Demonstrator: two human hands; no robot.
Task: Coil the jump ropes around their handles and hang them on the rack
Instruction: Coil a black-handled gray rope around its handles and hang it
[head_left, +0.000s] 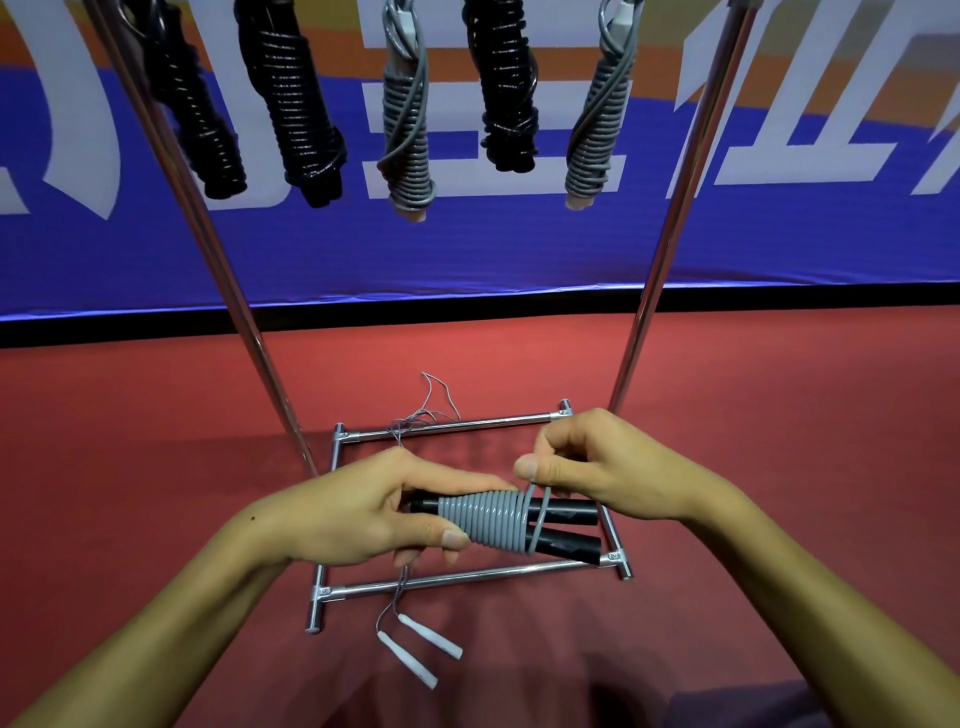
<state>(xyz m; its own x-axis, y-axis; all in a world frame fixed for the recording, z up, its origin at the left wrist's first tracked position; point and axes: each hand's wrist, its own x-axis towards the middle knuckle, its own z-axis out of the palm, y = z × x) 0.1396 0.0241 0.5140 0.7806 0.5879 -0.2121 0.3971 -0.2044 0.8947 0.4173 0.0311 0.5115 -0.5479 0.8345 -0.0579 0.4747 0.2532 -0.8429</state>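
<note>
A grey jump rope (485, 521) is wound in tight turns round two black handles (566, 543) held side by side above the rack's base. My left hand (363, 512) grips the handles' left end and the coil. My right hand (587, 467) pinches the free grey strand just above the coil's right end. Several coiled ropes hang at the top of the chrome rack (670, 223): black ones (291, 104) and grey ones (408, 119). Another rope with white handles (415, 652) lies loose on the red floor, its thin grey cord (415, 415) trailing under my hands past the base.
The rack's chrome base frame (457, 577) lies on the red floor directly under my hands, with two upright poles rising at left (228, 291) and right. A blue banner with white lettering (519, 249) runs behind the rack.
</note>
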